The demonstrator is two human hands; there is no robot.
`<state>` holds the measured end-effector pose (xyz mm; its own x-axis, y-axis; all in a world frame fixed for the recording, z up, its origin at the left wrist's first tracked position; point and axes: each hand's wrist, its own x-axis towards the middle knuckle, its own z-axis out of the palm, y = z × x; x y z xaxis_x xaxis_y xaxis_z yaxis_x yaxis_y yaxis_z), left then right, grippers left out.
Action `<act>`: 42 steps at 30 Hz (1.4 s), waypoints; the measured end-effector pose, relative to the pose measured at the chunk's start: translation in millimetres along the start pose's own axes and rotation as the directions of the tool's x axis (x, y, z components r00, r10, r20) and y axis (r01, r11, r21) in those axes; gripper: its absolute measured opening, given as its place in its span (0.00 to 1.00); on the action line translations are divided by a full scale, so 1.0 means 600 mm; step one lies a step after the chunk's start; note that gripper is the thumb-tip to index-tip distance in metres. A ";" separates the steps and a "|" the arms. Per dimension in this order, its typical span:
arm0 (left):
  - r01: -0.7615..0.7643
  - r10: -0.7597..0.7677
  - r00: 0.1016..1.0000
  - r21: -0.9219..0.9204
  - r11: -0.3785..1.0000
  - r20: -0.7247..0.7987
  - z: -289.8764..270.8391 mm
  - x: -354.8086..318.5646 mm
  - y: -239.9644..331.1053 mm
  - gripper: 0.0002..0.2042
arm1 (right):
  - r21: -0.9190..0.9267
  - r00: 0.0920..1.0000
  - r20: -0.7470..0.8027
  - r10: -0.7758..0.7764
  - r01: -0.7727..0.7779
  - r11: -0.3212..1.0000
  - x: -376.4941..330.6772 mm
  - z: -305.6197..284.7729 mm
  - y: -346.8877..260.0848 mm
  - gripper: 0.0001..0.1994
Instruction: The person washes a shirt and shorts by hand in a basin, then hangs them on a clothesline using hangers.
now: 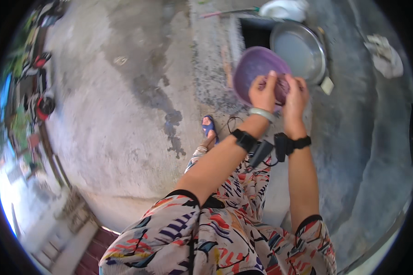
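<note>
Outdoor washing place, seen from above. The concrete floor (119,156), stained dark with wet in places, carries the vessels. Purple basin (248,66): round, smooth and open, at the near edge of a dark opening; presumably thin and light when bare, its slick wall best taken by the rim with two opposed grips. Metal basin (320,57): beside the purple one, of nearly like size and holding a cloudy liquid; probably rigid, heavier for its contents and liable to slop if tilted, hence to be lifted level by opposite sides of the rim. A white container (284,10) lies beyond it. Left hand (263,95) and right hand (296,101): curled inward, drawn close together and pressing a bundle between them, thumbs uppermost. Mauve bundle (280,89): gathered between the palms above the near right part of the purple basin; whether it touches the basin cannot be told. Blur hides its material, though the crumpled outline suggests something soft, limp and yielding, likely slippery and weightier if wet, and hardly fragile. The surest hold is a full-palm grip at both sides, fingers wrapped beneath; a fingertip pinch would let loose folds slip out
</note>
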<state>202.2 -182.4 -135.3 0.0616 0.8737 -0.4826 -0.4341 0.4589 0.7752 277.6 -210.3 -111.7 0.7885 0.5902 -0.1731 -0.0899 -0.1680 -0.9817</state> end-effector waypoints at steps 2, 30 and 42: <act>0.223 -0.233 0.972 -0.162 0.961 -0.044 0.024 -0.008 0.022 0.13 | -0.110 0.996 0.031 -0.089 0.092 0.990 -0.003 0.002 -0.042 0.08; -0.642 -0.166 0.296 0.325 0.695 0.941 -0.022 0.179 -0.100 0.16 | -0.107 0.318 0.842 -0.437 0.890 0.443 0.007 0.019 -0.089 0.08; 0.575 -0.490 0.756 -0.081 0.814 0.435 -0.034 0.092 0.005 0.12 | -0.208 0.390 0.796 -0.462 0.894 0.396 -0.023 0.011 -0.121 0.11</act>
<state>185.9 -136.2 -167.8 0.6501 0.5058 -0.5670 -0.3910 0.8625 0.3211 268.9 -201.1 -38.7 -0.1352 0.9366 0.3231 0.7964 0.2968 -0.5269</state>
